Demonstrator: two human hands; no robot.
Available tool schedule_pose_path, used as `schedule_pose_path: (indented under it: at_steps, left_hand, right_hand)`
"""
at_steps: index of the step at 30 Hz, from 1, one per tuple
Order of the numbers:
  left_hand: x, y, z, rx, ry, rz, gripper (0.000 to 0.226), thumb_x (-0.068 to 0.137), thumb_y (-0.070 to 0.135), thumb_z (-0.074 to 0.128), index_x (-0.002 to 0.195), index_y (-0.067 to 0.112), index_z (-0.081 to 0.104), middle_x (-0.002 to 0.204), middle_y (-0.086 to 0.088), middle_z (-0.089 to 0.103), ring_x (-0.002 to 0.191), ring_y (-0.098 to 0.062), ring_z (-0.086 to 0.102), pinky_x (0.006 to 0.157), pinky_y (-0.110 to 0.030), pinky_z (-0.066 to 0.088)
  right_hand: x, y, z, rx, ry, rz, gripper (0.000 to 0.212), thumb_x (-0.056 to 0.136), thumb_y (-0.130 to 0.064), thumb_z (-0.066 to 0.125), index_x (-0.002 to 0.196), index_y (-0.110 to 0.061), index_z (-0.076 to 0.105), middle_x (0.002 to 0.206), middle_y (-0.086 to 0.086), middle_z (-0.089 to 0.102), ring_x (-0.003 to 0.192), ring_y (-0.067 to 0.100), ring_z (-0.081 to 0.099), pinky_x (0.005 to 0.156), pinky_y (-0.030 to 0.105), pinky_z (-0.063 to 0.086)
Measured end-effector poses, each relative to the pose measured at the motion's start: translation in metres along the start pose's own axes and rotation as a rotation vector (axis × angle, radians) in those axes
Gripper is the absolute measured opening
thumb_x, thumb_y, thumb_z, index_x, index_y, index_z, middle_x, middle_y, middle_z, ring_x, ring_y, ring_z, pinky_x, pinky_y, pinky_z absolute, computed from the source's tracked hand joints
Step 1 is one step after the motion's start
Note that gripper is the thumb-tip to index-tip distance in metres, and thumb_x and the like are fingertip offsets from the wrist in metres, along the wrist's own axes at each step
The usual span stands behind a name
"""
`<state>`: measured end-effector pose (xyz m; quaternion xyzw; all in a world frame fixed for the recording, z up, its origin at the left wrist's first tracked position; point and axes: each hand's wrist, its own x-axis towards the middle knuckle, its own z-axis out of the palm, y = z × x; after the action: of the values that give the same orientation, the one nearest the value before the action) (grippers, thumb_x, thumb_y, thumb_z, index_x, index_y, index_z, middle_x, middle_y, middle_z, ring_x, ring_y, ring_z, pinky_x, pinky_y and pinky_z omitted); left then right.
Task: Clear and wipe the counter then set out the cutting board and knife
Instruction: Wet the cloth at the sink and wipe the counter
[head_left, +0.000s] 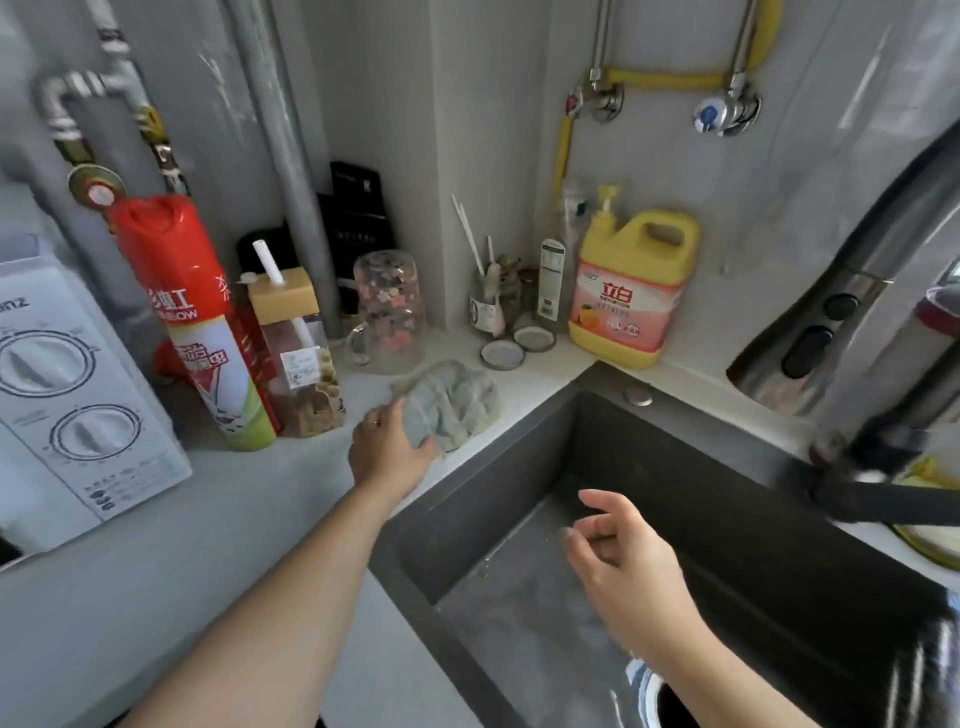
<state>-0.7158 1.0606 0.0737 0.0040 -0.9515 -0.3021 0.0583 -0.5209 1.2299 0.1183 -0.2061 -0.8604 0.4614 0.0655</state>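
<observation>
A crumpled grey-green cloth (456, 402) lies on the pale counter (218, 499) near the sink's back left corner. My left hand (387, 447) reaches out to it, fingers closed on the cloth's near edge. My right hand (621, 556) hovers over the dark sink (691, 467), fingers loosely curled and apart, holding nothing. No cutting board or knife shows clearly; a black knife block (358, 218) stands against the back wall.
Left of the cloth stand a red spray can (195, 322), a jar with a straw (296, 353) and an upturned glass mug (387, 312). Small jars and lids (501, 354) and a yellow detergent jug (628, 291) line the back. A white appliance (67, 384) sits far left, a faucet (841, 291) at right.
</observation>
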Motion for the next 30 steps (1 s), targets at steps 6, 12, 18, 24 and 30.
schedule_pose_path:
  at_steps: [6,12,18,24,30]
  left_hand:
    - [0.066,-0.013,0.035,0.207,-0.127,-0.096,0.076,0.077,0.050,0.057,0.138,0.016,0.026,0.139,-0.016,0.039,0.125,-0.036,0.038,0.098,-0.043,0.038]
    - [0.048,0.021,0.025,-0.151,-0.121,0.040,0.040,0.075,0.030,0.069,0.102,0.004,0.053,0.105,-0.018,0.060,0.095,-0.034,0.056,0.073,-0.034,0.044]
    - [-0.086,0.064,-0.020,-0.851,-0.373,0.159,0.028,0.067,0.022,0.077,0.084,0.032,0.057,0.087,0.005,0.068,0.079,-0.011,0.066,0.062,-0.021,0.053]
    - [-0.217,0.091,-0.040,-1.091,-0.801,0.234,0.058,0.037,0.025,0.081,0.090,0.017,0.061,0.081,-0.005,0.066,0.073,-0.019,0.063,0.064,-0.028,0.052]
    - [-0.331,0.136,-0.023,-1.242,-1.131,-0.093,0.023,0.035,0.015,0.080,0.046,0.011,0.060,0.040,-0.003,0.050,0.035,-0.010,0.045,0.039,-0.017,0.035]
  right_hand:
    - [0.024,0.008,-0.003,-0.061,0.031,0.017,0.035,0.082,-0.021,0.063,0.116,-0.026,0.054,0.086,-0.008,0.064,0.073,0.009,0.064,0.070,0.014,0.049]
    - [0.029,0.013,-0.014,-0.028,0.045,0.023,0.034,0.083,-0.021,0.062,0.115,-0.027,0.054,0.087,-0.012,0.065,0.071,-0.005,0.060,0.059,0.003,0.043]
    - [-0.002,0.008,-0.036,0.380,-0.051,0.251,0.069,0.061,-0.049,0.075,0.123,-0.038,0.048,0.111,-0.004,0.066,0.094,0.006,0.065,0.080,0.028,0.055]
    - [-0.082,0.040,-0.098,0.921,-0.260,0.358,0.046,0.076,-0.043,0.068,0.111,-0.013,0.065,0.108,0.017,0.071,0.097,0.032,0.068,0.081,0.044,0.056]
    - [-0.193,0.096,-0.168,0.885,0.140,0.157,0.037,0.062,-0.009,0.070,0.099,-0.013,0.070,0.094,0.017,0.073,0.087,0.030,0.070,0.074,0.033,0.060]
